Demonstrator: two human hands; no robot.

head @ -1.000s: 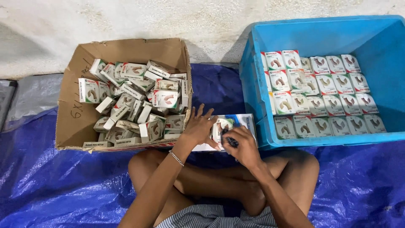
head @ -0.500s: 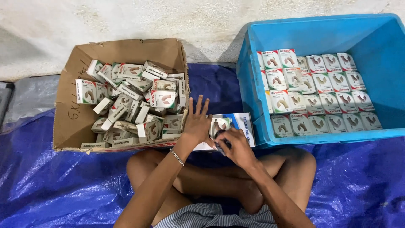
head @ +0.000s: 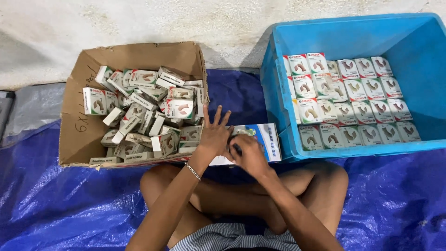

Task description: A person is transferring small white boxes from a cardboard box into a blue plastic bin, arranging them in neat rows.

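two bare hands met over a flat white and blue carton (head: pixel 265 139) that lay on the blue tarpaulin (head: pixel 55 195) in front of the person's crossed legs. the left hand (head: pixel 214 135) had its fingers spread wide and fanned upward, its palm side pressed toward a small white box (head: pixel 245 132), of which only a sliver showed between the two hands. the right hand (head: pixel 248 155) was curled, its grip closed together on a small dark object (head: pixel 237 149); what that object was could not be told. whether the left hand actually gripped the small box or only steadied it could not be told either, since the hands hid most of it. a thin bracelet (head: pixel 193 172) sat on the left wrist.

to the far left stood an open cardboard box (head: pixel 76 135), filled with many small white boxes (head: pixel 139 111) lying jumbled at all angles. to the right stood a blue plastic crate (head: pixel 348 32), and in it similar packed boxes (head: pixel 353 104) were set in neat rows, faces up, filling the left and middle of its floor. the flat carton lay between the cardboard box and the crate, touching or just beside the crate's near left corner. a pale concrete wall or floor (head: pixel 139 23) ran along the far side, and a grey sheet (head: pixel 32 104) lay at the far left.
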